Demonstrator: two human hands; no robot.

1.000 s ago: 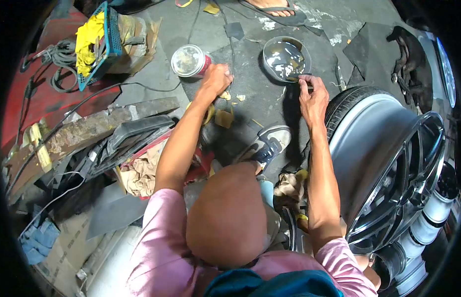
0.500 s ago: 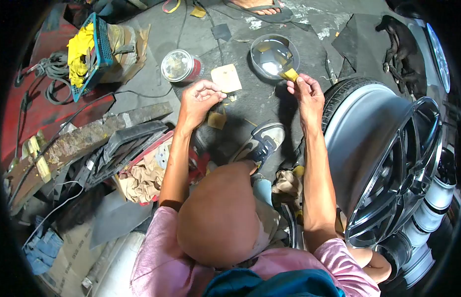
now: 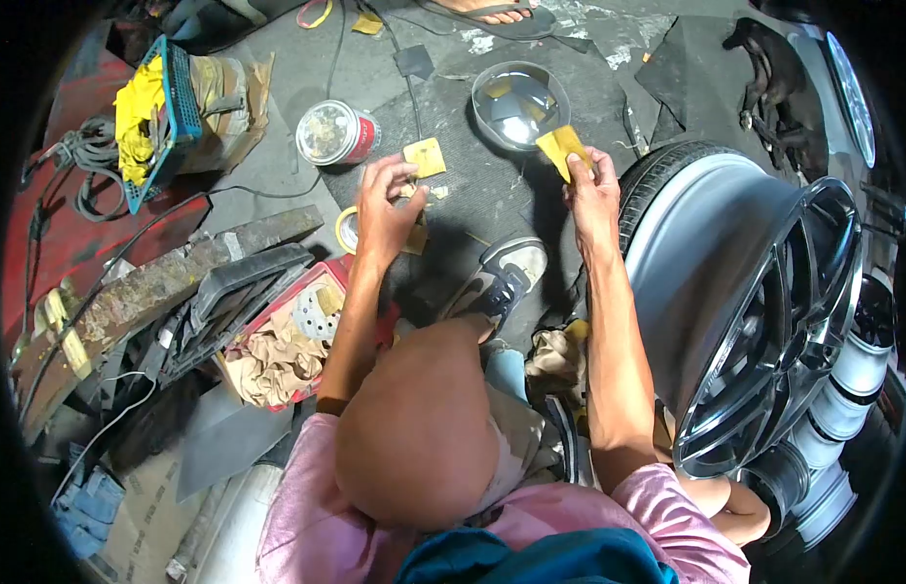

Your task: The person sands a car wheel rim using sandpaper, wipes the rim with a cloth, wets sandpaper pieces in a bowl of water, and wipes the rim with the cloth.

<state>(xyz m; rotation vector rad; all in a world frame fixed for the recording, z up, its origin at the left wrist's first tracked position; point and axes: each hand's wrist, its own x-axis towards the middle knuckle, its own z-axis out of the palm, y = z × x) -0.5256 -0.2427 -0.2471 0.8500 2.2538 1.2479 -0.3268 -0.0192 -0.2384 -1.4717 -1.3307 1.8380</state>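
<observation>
My right hand point(image 3: 594, 187) pinches a yellow piece of sandpaper point(image 3: 564, 152) at the near rim of a round bowl point(image 3: 478, 115). The bowl holds clear liquid, with yellowish pieces visible in it. My left hand point(image 3: 385, 209) has its thumb and fingers apart, with nothing between them. Just beyond its fingertips is a smaller yellow square point(image 3: 426, 157), apparently sandpaper too, over the dark mat point(image 3: 453, 209). A lidded tub with a red label point(image 3: 361, 136) stands left of that square. Behind my left hand, a roll of tape point(image 3: 346, 231) is partly hidden.
A wheel rim with tire point(image 3: 701, 263) stands close on my right, with more rims point(image 3: 828, 496) behind it. On the left are a red box of crumpled paper point(image 3: 283, 355), a rusty beam point(image 3: 171, 277) and a blue basket point(image 3: 185, 112). A black dog point(image 3: 789, 102) lies at upper right.
My left hand has let go of the pale square and drawn slightly back, its fingers now apart. My right hand has brought its sandpaper up from the bowl's rim, so more of it shows.
</observation>
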